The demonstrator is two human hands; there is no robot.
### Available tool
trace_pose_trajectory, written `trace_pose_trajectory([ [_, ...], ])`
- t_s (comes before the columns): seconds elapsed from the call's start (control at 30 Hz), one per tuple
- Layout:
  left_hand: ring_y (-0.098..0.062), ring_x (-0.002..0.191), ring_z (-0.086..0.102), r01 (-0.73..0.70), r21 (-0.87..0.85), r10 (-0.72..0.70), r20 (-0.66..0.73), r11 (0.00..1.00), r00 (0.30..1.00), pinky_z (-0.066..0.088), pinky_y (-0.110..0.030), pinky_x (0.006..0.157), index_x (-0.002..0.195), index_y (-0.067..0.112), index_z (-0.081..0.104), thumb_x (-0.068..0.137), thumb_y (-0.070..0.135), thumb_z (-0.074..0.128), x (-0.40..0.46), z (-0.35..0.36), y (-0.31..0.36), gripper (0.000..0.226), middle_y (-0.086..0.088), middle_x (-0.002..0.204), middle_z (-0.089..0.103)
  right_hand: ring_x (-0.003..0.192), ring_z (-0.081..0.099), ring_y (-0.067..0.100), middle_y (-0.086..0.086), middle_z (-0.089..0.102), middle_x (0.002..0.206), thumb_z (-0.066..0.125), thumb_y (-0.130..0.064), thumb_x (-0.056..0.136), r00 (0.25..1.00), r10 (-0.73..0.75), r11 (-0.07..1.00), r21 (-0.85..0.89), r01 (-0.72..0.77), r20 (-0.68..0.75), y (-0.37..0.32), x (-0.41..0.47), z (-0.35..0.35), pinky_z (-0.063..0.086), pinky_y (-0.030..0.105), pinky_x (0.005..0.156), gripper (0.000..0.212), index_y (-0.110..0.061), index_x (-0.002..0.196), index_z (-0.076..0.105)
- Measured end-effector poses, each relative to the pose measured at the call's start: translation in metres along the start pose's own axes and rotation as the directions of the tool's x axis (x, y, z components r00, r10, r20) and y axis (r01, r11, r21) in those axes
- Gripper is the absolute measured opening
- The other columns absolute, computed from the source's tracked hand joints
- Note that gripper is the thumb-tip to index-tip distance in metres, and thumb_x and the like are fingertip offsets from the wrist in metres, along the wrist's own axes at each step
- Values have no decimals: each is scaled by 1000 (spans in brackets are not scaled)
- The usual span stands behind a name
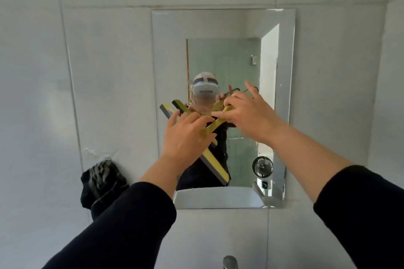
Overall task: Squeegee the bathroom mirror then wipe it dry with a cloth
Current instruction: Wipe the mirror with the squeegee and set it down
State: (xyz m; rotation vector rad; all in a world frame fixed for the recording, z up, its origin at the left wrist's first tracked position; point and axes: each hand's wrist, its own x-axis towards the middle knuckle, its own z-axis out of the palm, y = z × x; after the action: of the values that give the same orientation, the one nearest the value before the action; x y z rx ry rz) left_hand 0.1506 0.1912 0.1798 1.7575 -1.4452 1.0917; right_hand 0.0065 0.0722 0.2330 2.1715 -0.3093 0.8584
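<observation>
A rectangular bathroom mirror (220, 24) hangs on the pale tiled wall straight ahead. A yellow squeegee (215, 166) with a dark rubber blade lies diagonally against the glass, its blade running from upper left to lower right. My left hand (185, 135) wraps the yellow handle near the blade. My right hand (251, 111) holds the handle's upper end with some fingers lifted. A dark cloth (102, 181) hangs on the wall left of the mirror's lower corner. Both arms wear black sleeves.
A chrome tap (229, 262) shows at the bottom edge below the mirror. The glass reflects a person with a headset, a small fan and a bright doorway. Tiled wall surrounds the mirror on all sides.
</observation>
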Motion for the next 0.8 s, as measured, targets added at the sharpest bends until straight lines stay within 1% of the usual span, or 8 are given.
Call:
trace_pose_trajectory([
  [0.13,-21,120,48,9,48,-3,-134,999,991,32,-45,108,125,28,52,81,50,62,28,-14,-34,50,5,125,56,104,55,32,8,62,109,73,-14,81,991,110,985,-128,-119,-74,23,49,-6,31,58,106,53,-47,121,60],
  [0.23,-18,119,45,105,4,-102,-217,994,971,34,-38,102,125,25,49,87,45,58,45,-18,-56,44,5,128,51,101,50,35,11,57,107,59,-15,92,947,234,968,-36,-248,-219,40,87,-23,34,52,95,50,-51,126,53],
  [0.3,-18,119,44,159,-33,-163,-204,987,965,35,-37,98,125,23,48,88,44,56,56,-15,-69,43,5,129,49,107,43,33,10,52,115,45,-19,98,927,284,956,-5,-294,-246,47,115,-33,31,48,93,52,-55,134,39],
  [0.37,-18,122,42,194,-25,-195,-174,981,965,35,-36,99,129,23,44,88,47,54,67,-8,-80,48,5,132,45,111,40,32,9,49,120,39,-21,99,913,300,951,7,-310,-275,51,142,-37,30,46,91,54,-57,137,31],
  [0.5,-17,135,31,290,-56,-295,-167,956,941,31,-38,111,145,22,22,87,54,52,88,9,-88,72,3,147,32,113,37,32,8,46,123,42,-21,98,885,353,930,7,-368,-303,52,191,-38,29,46,91,56,-60,137,28],
  [0.6,-18,141,20,350,-107,-365,-197,931,910,23,-39,115,148,19,13,88,54,51,94,21,-84,79,0,154,21,113,36,32,9,45,121,44,-24,98,871,389,916,22,-401,-302,51,217,-37,29,46,91,55,-60,136,28],
  [0.7,-18,146,7,348,-86,-358,-151,933,921,13,-41,119,151,22,4,90,56,48,98,31,-78,82,1,160,6,112,35,32,9,44,119,41,-26,99,870,385,917,20,-399,-308,47,233,-37,29,47,89,55,-62,137,24],
  [0.8,-20,147,-1,341,-47,-345,-112,939,932,10,-44,119,150,28,-1,89,59,46,105,36,-74,84,1,160,-5,112,35,32,9,43,118,38,-25,100,882,375,921,8,-389,-287,46,240,-34,29,47,89,56,-63,138,21],
])
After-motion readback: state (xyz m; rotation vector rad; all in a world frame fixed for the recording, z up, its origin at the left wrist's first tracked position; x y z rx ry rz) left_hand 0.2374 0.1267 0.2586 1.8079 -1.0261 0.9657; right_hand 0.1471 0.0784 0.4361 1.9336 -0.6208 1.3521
